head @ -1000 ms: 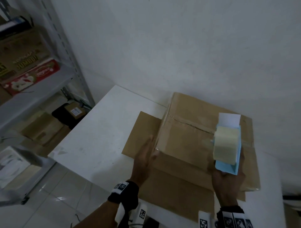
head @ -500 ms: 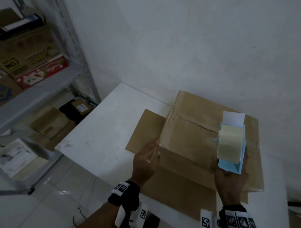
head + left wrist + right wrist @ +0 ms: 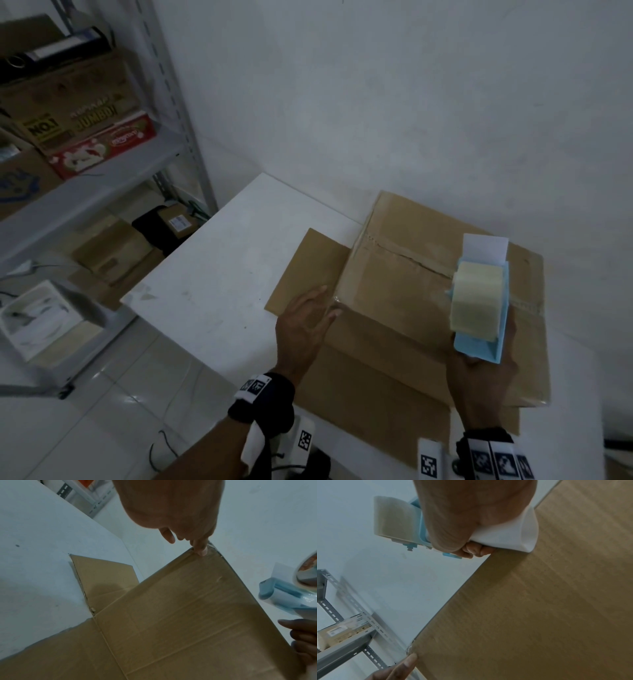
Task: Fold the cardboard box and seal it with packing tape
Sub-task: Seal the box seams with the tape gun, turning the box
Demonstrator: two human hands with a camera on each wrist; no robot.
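Cardboard box [image 3: 445,308] sits on the white table [image 3: 222,274] against the wall, its top flaps shut and its lower flaps splayed flat. On its top the right hand [image 3: 483,380] curls tight round the handle of the blue tape dispenser [image 3: 479,305]. At the near left corner the left hand [image 3: 305,329] lies with straight fingers, one fingertip [image 3: 200,550] pressing the taped edge.

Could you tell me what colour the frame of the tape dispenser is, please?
Light blue. The dispenser frame shows best in the head view, held in the right hand.
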